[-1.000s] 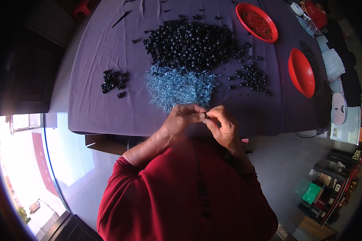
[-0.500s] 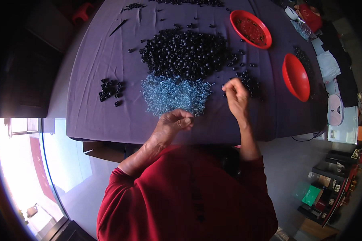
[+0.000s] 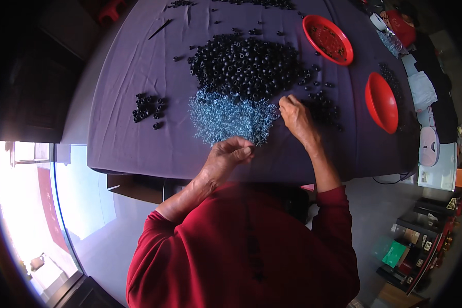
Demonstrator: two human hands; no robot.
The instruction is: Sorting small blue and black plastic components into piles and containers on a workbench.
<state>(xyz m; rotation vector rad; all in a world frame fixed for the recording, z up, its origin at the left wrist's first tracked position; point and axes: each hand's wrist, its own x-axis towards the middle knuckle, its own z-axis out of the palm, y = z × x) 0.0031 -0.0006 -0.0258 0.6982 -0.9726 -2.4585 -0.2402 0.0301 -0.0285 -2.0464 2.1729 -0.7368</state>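
Note:
My left hand [image 3: 230,156] is closed in a pinch at the near edge of a pile of tiny clear bluish pieces [image 3: 231,117]. Whatever its fingertips hold is too small to make out. My right hand [image 3: 296,119] is also closed, thumb and fingers together, just beyond the right side of the bluish pile; anything between those fingers is hidden. Directly behind the bluish pieces lies a large heap of small black bead-like pieces [image 3: 246,64] with holes. A smaller black cluster [image 3: 323,109] sits right of my right hand, and another black cluster [image 3: 146,109] lies at the left.
A dark purple cloth [image 3: 123,138] covers the table. A red dish [image 3: 313,23] with small bits inside stands at the back right, and a red bowl [image 3: 382,102] nearer the right edge. A thin black tool [image 3: 160,29] lies at the far left.
My right hand has moved left, from beside the small right-hand black cluster toward the bluish pile, and its fingers now point down more. The left hand keeps its pinch. The whole view has shifted slightly.

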